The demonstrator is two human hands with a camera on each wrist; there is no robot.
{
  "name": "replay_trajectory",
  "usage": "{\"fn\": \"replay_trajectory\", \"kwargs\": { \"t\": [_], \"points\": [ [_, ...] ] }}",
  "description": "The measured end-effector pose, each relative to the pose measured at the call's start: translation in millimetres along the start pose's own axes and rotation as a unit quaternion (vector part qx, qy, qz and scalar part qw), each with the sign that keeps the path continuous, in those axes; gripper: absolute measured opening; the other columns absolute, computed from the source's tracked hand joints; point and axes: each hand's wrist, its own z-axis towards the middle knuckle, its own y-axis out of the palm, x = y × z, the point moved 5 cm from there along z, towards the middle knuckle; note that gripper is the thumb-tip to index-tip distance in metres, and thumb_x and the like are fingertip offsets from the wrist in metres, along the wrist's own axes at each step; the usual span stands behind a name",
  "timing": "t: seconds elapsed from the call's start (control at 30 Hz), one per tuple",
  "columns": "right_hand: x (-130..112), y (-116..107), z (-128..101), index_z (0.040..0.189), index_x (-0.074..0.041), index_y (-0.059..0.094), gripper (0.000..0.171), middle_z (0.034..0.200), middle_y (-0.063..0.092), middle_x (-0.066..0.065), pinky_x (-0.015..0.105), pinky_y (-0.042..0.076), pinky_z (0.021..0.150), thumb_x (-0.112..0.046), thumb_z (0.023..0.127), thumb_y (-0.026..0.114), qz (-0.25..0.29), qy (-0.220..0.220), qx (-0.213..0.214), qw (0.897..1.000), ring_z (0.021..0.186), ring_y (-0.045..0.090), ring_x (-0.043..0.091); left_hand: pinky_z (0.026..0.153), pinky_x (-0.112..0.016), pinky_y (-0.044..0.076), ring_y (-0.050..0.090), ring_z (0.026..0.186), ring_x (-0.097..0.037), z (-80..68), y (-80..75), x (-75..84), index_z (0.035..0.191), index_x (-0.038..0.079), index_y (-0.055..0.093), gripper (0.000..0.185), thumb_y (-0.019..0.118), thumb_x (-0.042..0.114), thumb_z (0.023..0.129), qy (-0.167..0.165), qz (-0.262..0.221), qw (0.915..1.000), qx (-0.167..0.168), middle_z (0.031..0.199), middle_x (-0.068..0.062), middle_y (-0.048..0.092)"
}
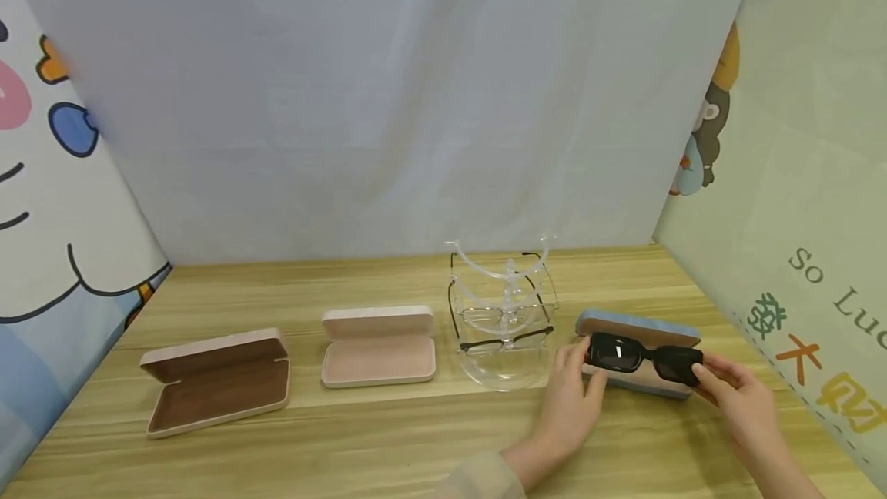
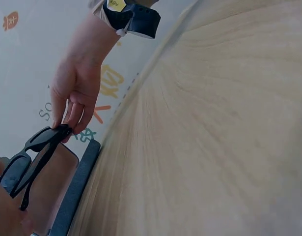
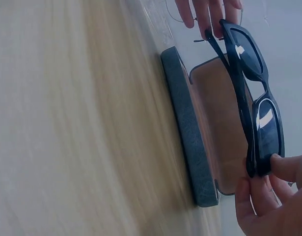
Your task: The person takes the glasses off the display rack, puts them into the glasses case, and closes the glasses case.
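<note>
Black sunglasses point(image 1: 647, 358) with rectangular lenses hover over an open blue glasses case point(image 1: 634, 319), their temples folded in behind the lenses. With thumb and fingers, my right hand point(image 1: 741, 399) pinches the frame's right end; the right wrist view shows the thumb point(image 3: 284, 167) on the front. My left hand point(image 1: 571, 399) is at the other end, its fairly straight fingers point(image 3: 202, 14) touching the frame's corner. Below the sunglasses in the head view, the left thumb stands apart from the frame. The case's brownish lining point(image 3: 217, 118) shows behind the sunglasses.
Left of my hands stands a clear display rack point(image 1: 502, 383) holding several pairs of glasses point(image 1: 485, 345). Farther left, a pink-lined case point(image 1: 379, 360) and a brown-lined case point(image 1: 222, 391) lie open on the wood-grain table point(image 1: 333, 453). A pale curtain point(image 1: 346, 98) closes off the back.
</note>
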Motion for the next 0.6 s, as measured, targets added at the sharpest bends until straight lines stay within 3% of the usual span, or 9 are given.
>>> {"fn": "replay_trajectory", "kwargs": {
  "t": [0.1,0.3,0.47,0.6],
  "points": [
    [-9,7,-4,0.112,-0.010,0.055,0.037,0.077,0.059,-0.021,0.019,0.053,0.069,-0.024,0.081,0.068,-0.023,0.012,0.026,0.999,0.069,0.060,-0.004,0.098,-0.029,0.040,0.046,0.115,-0.013,1.9,5.7,-5.3,0.138,0.008,0.036,0.051,0.051,0.023,0.092,-0.031,0.002,0.9994,-0.018,0.124,0.001,0.042],
    [-18,14,-7,0.127,0.011,0.042,0.053,0.074,0.055,-0.019,0.018,0.052,0.064,-0.020,0.088,0.060,-0.130,0.012,0.068,0.989,0.063,0.055,-0.008,0.097,-0.029,0.040,0.042,0.118,-0.015,7.0,15.1,-14.7,0.139,0.006,0.033,0.053,0.051,0.023,0.092,-0.060,0.006,0.9976,-0.035,0.128,-0.002,0.035],
    [-17,18,-5,0.119,0.010,0.052,0.049,0.082,0.066,0.004,0.019,0.048,0.056,-0.025,0.086,0.062,-0.229,0.001,0.085,0.970,0.061,0.051,-0.007,0.102,-0.034,0.036,0.035,0.127,-0.023,12.8,14.9,-19.4,0.138,0.001,0.033,0.054,0.052,0.020,0.092,-0.065,0.010,0.9975,-0.028,0.138,-0.011,0.029],
    [-17,21,-5,0.114,0.008,0.057,0.045,0.085,0.068,0.011,0.021,0.045,0.054,-0.025,0.085,0.062,-0.275,-0.016,0.098,0.956,0.060,0.050,-0.003,0.102,-0.036,0.036,0.034,0.128,-0.025,15.1,14.2,-21.8,0.137,-0.002,0.034,0.055,0.052,0.021,0.091,-0.079,0.015,0.9962,-0.034,0.140,-0.014,0.026]
  ]
}}
